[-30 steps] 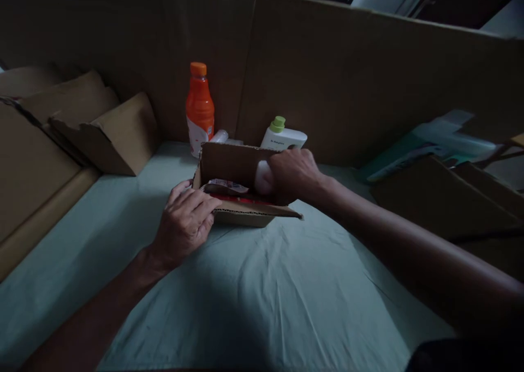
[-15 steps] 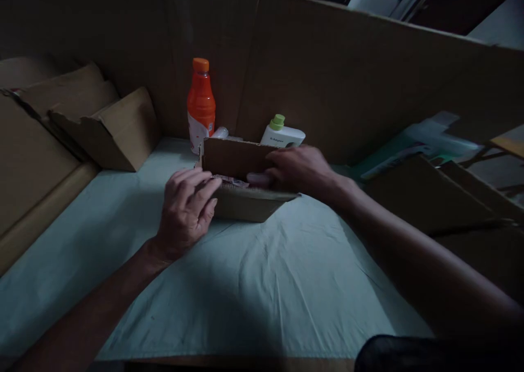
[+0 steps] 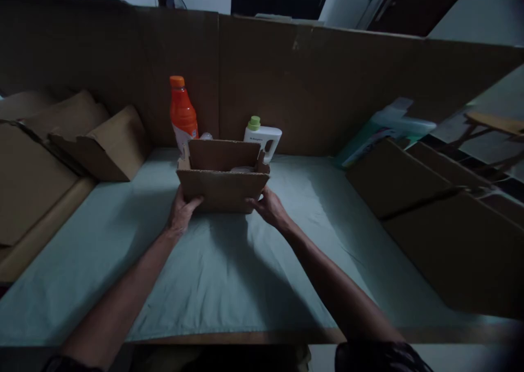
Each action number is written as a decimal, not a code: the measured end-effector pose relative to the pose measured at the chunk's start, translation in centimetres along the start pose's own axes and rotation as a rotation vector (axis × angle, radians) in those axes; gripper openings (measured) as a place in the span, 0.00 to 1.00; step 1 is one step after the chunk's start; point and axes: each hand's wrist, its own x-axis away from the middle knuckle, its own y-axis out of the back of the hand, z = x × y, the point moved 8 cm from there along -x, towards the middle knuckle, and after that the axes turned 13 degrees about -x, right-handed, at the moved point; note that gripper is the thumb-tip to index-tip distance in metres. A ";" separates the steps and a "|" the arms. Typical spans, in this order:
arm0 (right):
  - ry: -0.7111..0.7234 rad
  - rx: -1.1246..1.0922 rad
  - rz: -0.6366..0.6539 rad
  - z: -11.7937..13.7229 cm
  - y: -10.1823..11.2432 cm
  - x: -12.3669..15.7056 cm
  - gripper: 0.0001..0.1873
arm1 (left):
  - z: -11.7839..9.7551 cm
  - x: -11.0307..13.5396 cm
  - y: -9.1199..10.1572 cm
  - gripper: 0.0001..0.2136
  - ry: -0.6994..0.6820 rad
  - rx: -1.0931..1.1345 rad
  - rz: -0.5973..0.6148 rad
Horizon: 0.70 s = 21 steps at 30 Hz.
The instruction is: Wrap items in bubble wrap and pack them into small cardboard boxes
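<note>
A small open-topped cardboard box (image 3: pixel 224 191) stands in the middle of the cloth-covered table (image 3: pixel 213 285). My left hand (image 3: pixel 180 209) grips its left end, thumb across the front wall. At the right end, my right hand (image 3: pixel 269 205) holds it the same way; the other fingers of both hands are mostly hidden behind the box. Something pale and clear (image 3: pixel 243 169) shows just above the front wall, too little of it to name. Right behind the box are an orange bottle (image 3: pixel 184 113) and a white bottle with a green cap (image 3: pixel 266 136).
Cardboard boxes (image 3: pixel 104 143) stand along the left side. On the right, a bottle of green liquid (image 3: pixel 380 129) leans behind more cardboard boxes (image 3: pixel 450 241). A tall cardboard wall (image 3: pixel 286 77) closes off the back. A wooden stool (image 3: pixel 495 122) is beyond the table.
My right hand has come out of the box and now holds its right end. My left hand has moved from the front rim to the left end. The camera view has shifted.
</note>
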 end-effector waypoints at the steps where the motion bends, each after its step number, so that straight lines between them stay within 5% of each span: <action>1: -0.016 0.006 -0.023 -0.3 1.0 0.6 0.26 | -0.7 0.3 -1.0 0.32 0.001 0.023 0.005; 7: -0.073 0.125 -0.254 -2.4 8.7 11.5 0.17 | -4.6 6.7 -7.2 0.31 0.001 0.145 0.296; 10: -0.014 0.199 -0.286 -1.4 7.7 16.5 0.16 | -3.8 9.1 -6.0 0.29 0.045 0.116 0.321; 13: 0.070 0.189 -0.254 -0.3 5.4 18.4 0.25 | -2.4 9.0 -3.4 0.29 0.062 0.058 0.295; 21: 0.148 -0.111 -0.059 -3.0 4.3 16.7 0.71 | -2.1 11.8 -1.7 0.26 0.135 -0.046 0.241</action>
